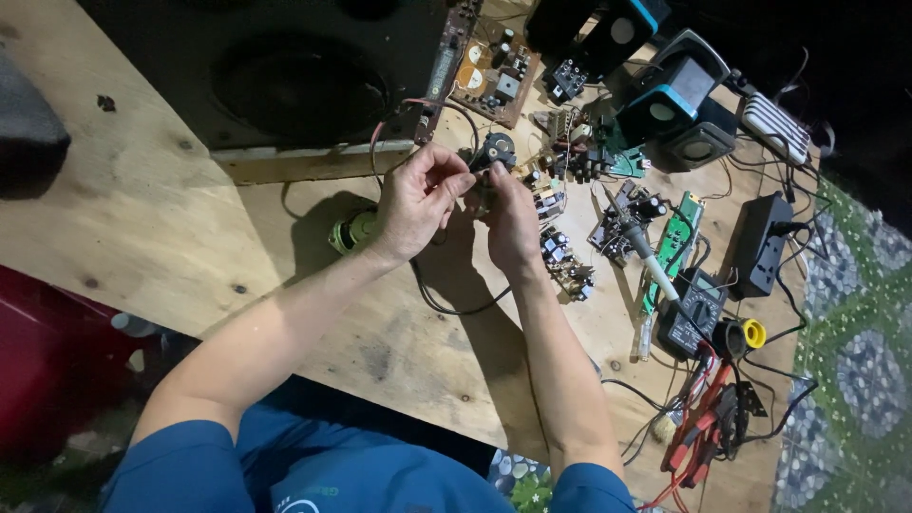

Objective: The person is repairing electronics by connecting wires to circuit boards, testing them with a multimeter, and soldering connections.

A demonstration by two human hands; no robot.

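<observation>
At nine o'clock a dark grey bundle (24, 128) sits at the edge of the plywood worktop (142, 218). Toward eleven o'clock lies a large black speaker cabinet (285, 76), its round cone facing up. Just below it, near the centre, a small green-and-brass part (351, 231) rests on the wood beside the left wrist.

The left hand (415, 201) and the right hand (510, 220) meet at the centre of the view, fingertips pinched together on a small dark electronic part (494, 152) held just above the worktop; a black wire (446, 304) loops down from the hands toward six o'clock. Exactly what the fingers grip is too small to tell.

At twelve o'clock a brown circuit board (494, 71) lies flat. Toward one o'clock stand small black-and-blue speakers (670, 90). At three o'clock are loose circuit boards (622, 223), a soldering iron (646, 256), a long green board (676, 233), a black multimeter (693, 313) and a black power adapter (760, 245). At four o'clock lie a yellow-cored spool (746, 334) and red-handled pliers (698, 432).
</observation>
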